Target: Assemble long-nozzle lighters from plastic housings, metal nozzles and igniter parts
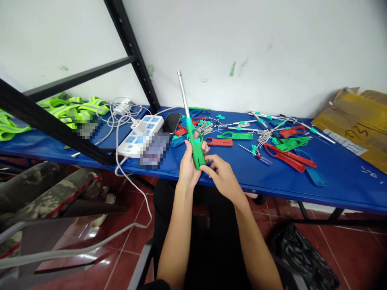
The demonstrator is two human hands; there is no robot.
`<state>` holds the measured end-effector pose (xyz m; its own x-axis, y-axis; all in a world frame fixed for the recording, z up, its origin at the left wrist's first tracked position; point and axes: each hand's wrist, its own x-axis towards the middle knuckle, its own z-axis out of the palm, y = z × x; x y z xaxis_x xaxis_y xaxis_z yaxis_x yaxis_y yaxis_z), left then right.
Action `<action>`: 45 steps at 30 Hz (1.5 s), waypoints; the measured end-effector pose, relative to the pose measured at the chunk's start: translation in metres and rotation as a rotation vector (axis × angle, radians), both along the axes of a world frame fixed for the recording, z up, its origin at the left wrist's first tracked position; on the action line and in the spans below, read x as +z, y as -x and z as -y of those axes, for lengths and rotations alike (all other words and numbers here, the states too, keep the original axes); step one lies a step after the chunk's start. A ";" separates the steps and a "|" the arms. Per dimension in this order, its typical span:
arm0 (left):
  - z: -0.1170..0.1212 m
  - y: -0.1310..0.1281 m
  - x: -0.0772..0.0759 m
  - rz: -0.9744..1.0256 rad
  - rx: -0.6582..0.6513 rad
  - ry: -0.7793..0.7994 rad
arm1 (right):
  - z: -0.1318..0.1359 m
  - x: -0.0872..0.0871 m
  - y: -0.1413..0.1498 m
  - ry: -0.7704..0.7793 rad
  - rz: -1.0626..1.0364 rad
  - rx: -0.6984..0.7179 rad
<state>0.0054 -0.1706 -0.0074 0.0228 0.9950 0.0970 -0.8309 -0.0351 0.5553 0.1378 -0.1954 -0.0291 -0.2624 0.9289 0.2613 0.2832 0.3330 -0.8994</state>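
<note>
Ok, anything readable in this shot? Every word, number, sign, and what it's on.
Cardboard: black handwritten marks, maybe "2121", uncertain.
White label beside the cardboard: too small to read.
White power strip: any markings too small to read.
Green utility lighter: no readable text.
Blue tabletop: white marks, too small to read.

Left hand (189,167) grips green utility lighter (196,151), right hand (222,177) touching.
</note>
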 end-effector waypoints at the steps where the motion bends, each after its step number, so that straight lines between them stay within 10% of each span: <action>1: 0.000 0.000 -0.001 0.000 0.001 -0.004 | -0.002 0.001 -0.001 0.037 0.014 0.031; 13: -0.003 -0.002 -0.002 -0.129 -0.061 0.011 | -0.001 -0.005 -0.011 -0.009 -0.022 0.031; 17: -0.011 0.002 -0.002 -0.071 -0.028 0.121 | 0.003 0.001 -0.066 -0.285 0.257 -0.413; 21: -0.017 0.002 -0.004 -0.073 -0.029 0.148 | 0.003 0.001 -0.136 -0.224 0.504 -0.828; 27: -0.011 0.002 0.000 -0.081 -0.031 0.161 | 0.000 -0.003 -0.159 -0.188 0.386 -0.676; 36: -0.010 -0.005 -0.002 -0.177 0.038 0.144 | 0.006 0.004 -0.079 -0.121 -0.096 -0.220; 45: -0.010 -0.006 -0.002 -0.226 0.065 0.151 | 0.009 0.003 -0.081 -0.085 -0.158 -0.248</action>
